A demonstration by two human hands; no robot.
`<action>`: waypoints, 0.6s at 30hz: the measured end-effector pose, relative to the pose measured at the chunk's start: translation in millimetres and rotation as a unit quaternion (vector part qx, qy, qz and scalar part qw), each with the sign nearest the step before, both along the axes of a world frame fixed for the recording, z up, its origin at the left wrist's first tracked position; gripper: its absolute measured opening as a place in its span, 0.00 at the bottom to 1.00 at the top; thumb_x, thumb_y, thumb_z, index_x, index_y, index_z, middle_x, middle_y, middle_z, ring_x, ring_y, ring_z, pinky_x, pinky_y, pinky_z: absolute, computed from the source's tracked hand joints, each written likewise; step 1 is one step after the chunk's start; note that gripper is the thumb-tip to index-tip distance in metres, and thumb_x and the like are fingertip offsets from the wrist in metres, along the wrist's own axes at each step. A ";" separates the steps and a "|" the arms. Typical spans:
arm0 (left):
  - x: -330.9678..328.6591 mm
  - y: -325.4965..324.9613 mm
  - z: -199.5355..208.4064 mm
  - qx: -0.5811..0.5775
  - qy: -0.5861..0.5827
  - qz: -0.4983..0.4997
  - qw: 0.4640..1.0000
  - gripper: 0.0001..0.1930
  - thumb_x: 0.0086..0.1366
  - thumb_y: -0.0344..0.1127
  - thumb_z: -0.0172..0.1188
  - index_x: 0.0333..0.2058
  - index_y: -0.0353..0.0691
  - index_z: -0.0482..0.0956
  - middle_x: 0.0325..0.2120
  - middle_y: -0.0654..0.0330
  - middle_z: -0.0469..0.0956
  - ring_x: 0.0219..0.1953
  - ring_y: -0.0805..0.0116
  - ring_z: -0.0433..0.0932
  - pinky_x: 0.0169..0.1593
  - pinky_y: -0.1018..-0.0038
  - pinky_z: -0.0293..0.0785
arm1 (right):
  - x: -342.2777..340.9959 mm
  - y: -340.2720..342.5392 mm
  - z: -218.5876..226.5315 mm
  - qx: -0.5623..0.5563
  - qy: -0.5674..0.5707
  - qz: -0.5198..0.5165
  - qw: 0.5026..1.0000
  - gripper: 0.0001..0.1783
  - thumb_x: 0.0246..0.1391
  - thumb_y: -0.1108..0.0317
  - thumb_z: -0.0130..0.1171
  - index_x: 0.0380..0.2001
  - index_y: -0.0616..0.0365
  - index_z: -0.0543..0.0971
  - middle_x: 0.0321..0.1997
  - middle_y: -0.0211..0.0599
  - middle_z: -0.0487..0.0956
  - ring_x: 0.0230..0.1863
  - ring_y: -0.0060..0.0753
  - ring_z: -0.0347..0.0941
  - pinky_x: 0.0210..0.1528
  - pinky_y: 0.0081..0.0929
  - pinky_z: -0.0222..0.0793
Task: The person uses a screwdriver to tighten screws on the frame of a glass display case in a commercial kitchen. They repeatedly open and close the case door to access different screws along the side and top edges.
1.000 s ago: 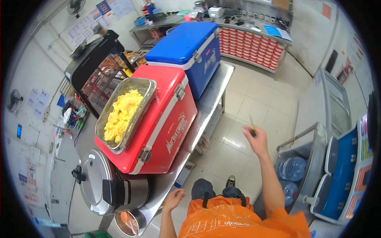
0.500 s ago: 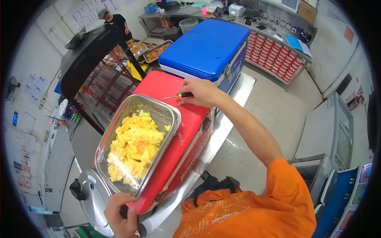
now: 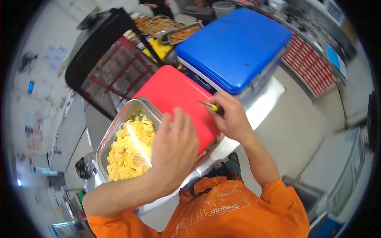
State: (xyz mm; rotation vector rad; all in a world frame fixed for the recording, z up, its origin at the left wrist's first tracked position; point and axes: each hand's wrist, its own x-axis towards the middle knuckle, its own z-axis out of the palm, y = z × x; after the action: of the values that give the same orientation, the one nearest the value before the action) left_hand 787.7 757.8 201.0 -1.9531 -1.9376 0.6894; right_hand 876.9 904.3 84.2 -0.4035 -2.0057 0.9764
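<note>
Toward the left edge, part of a silver pot lid (image 3: 92,174) with a black knob (image 3: 82,168); farther back, a black-framed cabinet (image 3: 95,43). Next, a clear tray (image 3: 114,127), heaped with yellow food (image 3: 129,152) and crossed by a bright streak of glare. Lies aslant on the red cooler (image 3: 170,89), just beside the left hand (image 3: 174,146), with part of its right side hidden behind that hand. On the left hand, back upward, fingers (image 3: 179,121) slightly apart and stretched away from the body, with nothing visible in them. Cannot tell about contact with the tray rim; thumb and palm out of sight. Farther right, above the bare part of the red lid, a small tool (image 3: 214,108) with a black-and-yellow handle and a thin metal tip. Points leftward, tip near the left fingers but apart from them. Sits by its handle in the right hand (image 3: 234,123), bent fingers clamped around it. Cannot tell whether touching the lid. Beyond that hand, a blue cooler (image 3: 238,47), then a shiny strip of desk (image 3: 270,97) and red-and-white stacks (image 3: 307,63).
</note>
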 end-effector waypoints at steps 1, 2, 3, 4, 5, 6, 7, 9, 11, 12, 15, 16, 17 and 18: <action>6.4 9.9 -1.8 -0.051 0.040 -0.001 0.998 0.15 0.59 0.39 0.56 0.39 0.35 0.83 0.46 0.50 0.78 0.57 0.52 0.69 0.60 0.62 0.62 | 6.9 3.2 -1.7 -0.049 0.007 0.006 0.999 0.04 0.56 0.76 0.61 0.30 0.65 0.76 0.28 0.40 0.72 0.28 0.37 0.69 0.32 0.30 0.66; 11.6 13.7 -1.5 -0.106 0.089 0.010 0.990 0.15 0.60 0.39 0.55 0.39 0.35 0.84 0.48 0.50 0.78 0.57 0.51 0.69 0.61 0.61 0.60 | 8.8 4.8 -2.0 -0.060 0.042 0.016 0.997 0.05 0.58 0.75 0.59 0.30 0.65 0.77 0.28 0.41 0.72 0.29 0.37 0.69 0.32 0.29 0.65; 12.9 18.6 -4.2 -0.163 0.133 0.020 0.978 0.16 0.60 0.39 0.55 0.40 0.36 0.85 0.49 0.50 0.78 0.58 0.51 0.68 0.61 0.59 0.59 | 14.5 6.8 1.3 -0.068 0.027 0.019 0.997 0.05 0.58 0.75 0.59 0.30 0.66 0.76 0.28 0.40 0.73 0.29 0.36 0.69 0.33 0.28 0.65; 13.2 25.0 -10.7 -0.179 0.136 0.032 0.974 0.16 0.61 0.39 0.55 0.40 0.37 0.85 0.49 0.51 0.78 0.58 0.51 0.68 0.62 0.57 0.58 | 19.5 10.8 -4.7 -0.087 0.044 0.011 0.995 0.05 0.58 0.76 0.58 0.29 0.65 0.76 0.28 0.39 0.73 0.28 0.33 0.68 0.33 0.27 0.64; 14.8 22.6 -15.9 -0.202 0.140 0.057 0.968 0.16 0.61 0.40 0.55 0.41 0.37 0.85 0.49 0.52 0.78 0.57 0.50 0.68 0.62 0.56 0.57 | 23.6 11.5 -5.4 -0.109 0.042 0.033 0.993 0.05 0.58 0.76 0.57 0.29 0.66 0.76 0.28 0.38 0.73 0.28 0.31 0.68 0.33 0.26 0.63; 15.3 27.4 -22.1 -0.218 0.138 0.064 0.964 0.16 0.61 0.40 0.55 0.41 0.38 0.86 0.49 0.52 0.79 0.57 0.50 0.68 0.63 0.54 0.56 | 33.1 16.8 -6.9 -0.141 0.007 0.034 0.989 0.03 0.56 0.76 0.60 0.31 0.66 0.77 0.29 0.39 0.75 0.30 0.34 0.70 0.35 0.26 0.66; 18.2 31.9 -23.1 -0.242 0.138 0.079 0.957 0.16 0.61 0.41 0.55 0.41 0.39 0.86 0.48 0.53 0.80 0.58 0.49 0.68 0.63 0.54 0.55 | 38.0 20.8 -12.5 -0.157 0.010 0.040 0.987 0.03 0.56 0.76 0.59 0.31 0.66 0.77 0.29 0.39 0.75 0.30 0.33 0.70 0.35 0.26 0.65; 25.2 38.7 -25.1 -0.291 0.129 0.103 0.942 0.16 0.62 0.42 0.55 0.41 0.40 0.86 0.46 0.54 0.81 0.58 0.49 0.69 0.64 0.53 0.54 | 46.5 28.7 -26.1 -0.190 0.007 0.048 0.981 0.04 0.57 0.76 0.59 0.30 0.67 0.77 0.28 0.38 0.74 0.30 0.31 0.69 0.35 0.26 0.65; 30.0 39.0 -27.0 -0.280 0.128 0.115 0.945 0.16 0.62 0.42 0.55 0.41 0.40 0.86 0.43 0.54 0.82 0.57 0.48 0.70 0.65 0.52 0.53 | 50.0 37.9 -39.4 -0.189 0.011 0.057 0.980 0.05 0.61 0.75 0.57 0.31 0.65 0.77 0.29 0.31 0.74 0.30 0.21 0.66 0.34 0.20 0.62; 31.4 40.4 -30.8 -0.280 0.122 0.123 0.944 0.16 0.62 0.42 0.55 0.41 0.40 0.86 0.43 0.53 0.82 0.57 0.48 0.70 0.66 0.52 0.53 | 51.4 43.6 -43.8 -0.188 0.012 0.060 0.980 0.06 0.62 0.74 0.56 0.31 0.65 0.77 0.29 0.27 0.74 0.30 0.16 0.64 0.33 0.17 0.60; 35.2 42.4 -41.7 -0.262 0.132 0.134 0.947 0.16 0.62 0.41 0.55 0.40 0.38 0.86 0.43 0.52 0.82 0.57 0.48 0.71 0.67 0.52 0.53 | 56.0 59.8 -49.4 -0.212 -0.013 0.068 0.975 0.06 0.63 0.72 0.56 0.32 0.64 0.77 0.29 0.25 0.74 0.29 0.14 0.63 0.31 0.16 0.59; 36.1 42.2 -43.7 -0.253 0.142 0.135 0.948 0.16 0.62 0.41 0.55 0.40 0.38 0.86 0.43 0.51 0.82 0.57 0.49 0.71 0.67 0.51 0.53 | 56.7 65.0 -50.7 -0.212 -0.015 0.070 0.975 0.06 0.64 0.72 0.56 0.33 0.63 0.77 0.28 0.23 0.73 0.28 0.12 0.62 0.30 0.14 0.58; 36.5 42.5 -45.1 -0.238 0.146 0.135 0.951 0.16 0.62 0.41 0.55 0.40 0.37 0.86 0.42 0.51 0.82 0.56 0.48 0.71 0.67 0.52 0.53 | 58.5 68.9 -51.4 -0.212 -0.019 0.074 0.974 0.06 0.64 0.71 0.56 0.33 0.63 0.77 0.28 0.23 0.73 0.28 0.12 0.62 0.30 0.15 0.58; 36.0 42.1 -45.5 -0.223 0.152 0.136 0.953 0.16 0.62 0.40 0.54 0.39 0.37 0.86 0.42 0.50 0.82 0.55 0.48 0.72 0.67 0.52 0.53 | 60.3 72.2 -51.7 -0.213 -0.023 0.077 0.974 0.07 0.64 0.71 0.57 0.33 0.63 0.77 0.29 0.24 0.73 0.28 0.13 0.62 0.30 0.15 0.58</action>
State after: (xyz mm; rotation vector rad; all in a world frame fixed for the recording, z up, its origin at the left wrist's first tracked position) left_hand 823.8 799.9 155.5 -1.6764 -1.9917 1.5222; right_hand 937.2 976.5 32.6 -0.5090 -1.8823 1.5162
